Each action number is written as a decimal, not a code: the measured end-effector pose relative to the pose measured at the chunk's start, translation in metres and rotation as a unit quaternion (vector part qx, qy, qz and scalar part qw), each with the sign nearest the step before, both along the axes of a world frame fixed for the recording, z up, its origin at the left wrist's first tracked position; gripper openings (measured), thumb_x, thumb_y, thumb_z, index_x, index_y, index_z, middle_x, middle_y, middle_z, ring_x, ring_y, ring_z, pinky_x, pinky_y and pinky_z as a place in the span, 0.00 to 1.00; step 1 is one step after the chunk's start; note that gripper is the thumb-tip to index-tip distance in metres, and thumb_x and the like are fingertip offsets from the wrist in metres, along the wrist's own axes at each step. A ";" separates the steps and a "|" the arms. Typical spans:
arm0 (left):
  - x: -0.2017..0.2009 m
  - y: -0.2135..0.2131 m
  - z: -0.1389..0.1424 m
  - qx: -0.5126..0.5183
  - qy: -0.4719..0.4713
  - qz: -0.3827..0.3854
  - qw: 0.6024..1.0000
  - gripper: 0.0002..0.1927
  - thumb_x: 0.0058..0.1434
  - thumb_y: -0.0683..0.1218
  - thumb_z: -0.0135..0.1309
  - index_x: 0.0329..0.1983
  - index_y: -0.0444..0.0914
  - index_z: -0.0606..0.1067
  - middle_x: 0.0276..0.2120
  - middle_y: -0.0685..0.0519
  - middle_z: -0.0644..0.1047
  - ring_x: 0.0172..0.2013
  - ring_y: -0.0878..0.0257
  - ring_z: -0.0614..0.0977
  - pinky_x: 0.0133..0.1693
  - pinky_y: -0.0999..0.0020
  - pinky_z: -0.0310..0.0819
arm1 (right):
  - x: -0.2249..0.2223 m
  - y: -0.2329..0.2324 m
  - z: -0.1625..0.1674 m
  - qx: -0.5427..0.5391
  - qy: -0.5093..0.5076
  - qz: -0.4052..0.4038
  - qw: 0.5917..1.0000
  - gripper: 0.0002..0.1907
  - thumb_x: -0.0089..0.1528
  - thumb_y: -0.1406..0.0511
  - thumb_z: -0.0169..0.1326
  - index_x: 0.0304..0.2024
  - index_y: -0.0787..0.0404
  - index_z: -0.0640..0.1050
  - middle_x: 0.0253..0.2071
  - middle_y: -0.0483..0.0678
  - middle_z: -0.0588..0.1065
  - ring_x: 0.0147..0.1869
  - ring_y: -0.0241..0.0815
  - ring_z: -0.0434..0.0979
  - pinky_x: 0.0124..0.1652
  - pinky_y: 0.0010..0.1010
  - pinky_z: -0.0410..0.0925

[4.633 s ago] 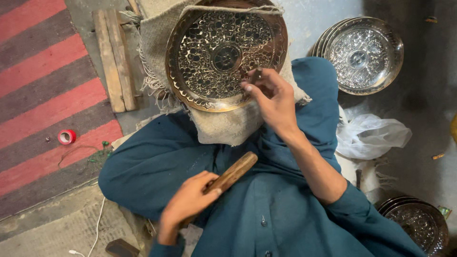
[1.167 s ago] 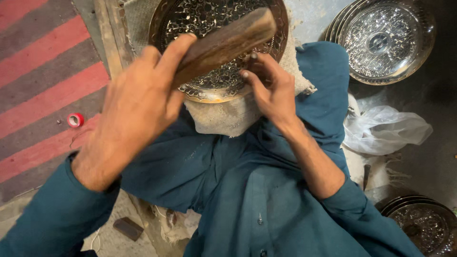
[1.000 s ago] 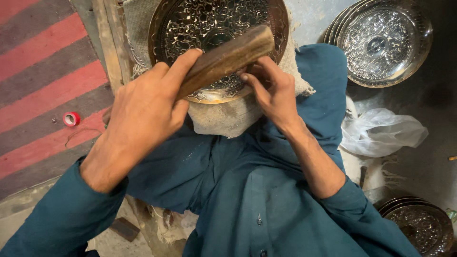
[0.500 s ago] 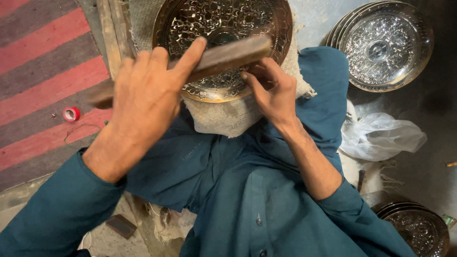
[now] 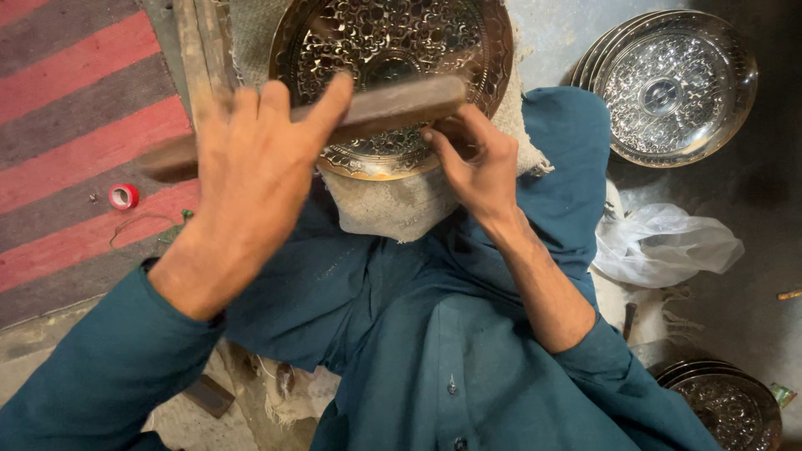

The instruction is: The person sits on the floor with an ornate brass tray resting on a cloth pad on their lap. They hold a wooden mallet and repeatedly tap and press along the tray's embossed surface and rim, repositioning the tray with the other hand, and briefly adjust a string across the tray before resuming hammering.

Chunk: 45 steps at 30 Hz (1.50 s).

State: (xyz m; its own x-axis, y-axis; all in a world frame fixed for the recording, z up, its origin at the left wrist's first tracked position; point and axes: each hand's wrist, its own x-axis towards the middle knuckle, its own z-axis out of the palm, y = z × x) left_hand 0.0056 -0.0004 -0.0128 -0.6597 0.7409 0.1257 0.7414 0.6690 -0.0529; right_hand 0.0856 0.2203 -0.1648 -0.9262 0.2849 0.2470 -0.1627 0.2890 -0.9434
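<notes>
While the left hand (image 5: 251,175) grips a wooden bar (image 5: 368,113) w/ fingers wrapped round it, held across the engraved brass tray (image 5: 393,50), the right hand (image 5: 480,163) pinches something small vs. the tray's near rim; can't tell what. Tray rests on sackcloth (image 5: 401,205) over the person's lap. Stack of silver trays (image 5: 677,83) lies on the floor to the right, plastic bag (image 5: 668,246) near it.
</notes>
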 end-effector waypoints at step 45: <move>0.003 0.003 0.008 -0.083 0.118 0.007 0.990 0.35 0.63 0.40 0.58 0.73 0.53 0.68 0.40 0.50 0.73 0.41 0.52 0.77 0.44 0.53 0.67 | 0.001 -0.003 0.005 -0.040 -0.032 -0.029 0.998 0.14 0.67 0.74 0.59 0.55 0.66 0.77 0.41 0.48 0.82 0.44 0.33 0.81 0.43 0.23 0.74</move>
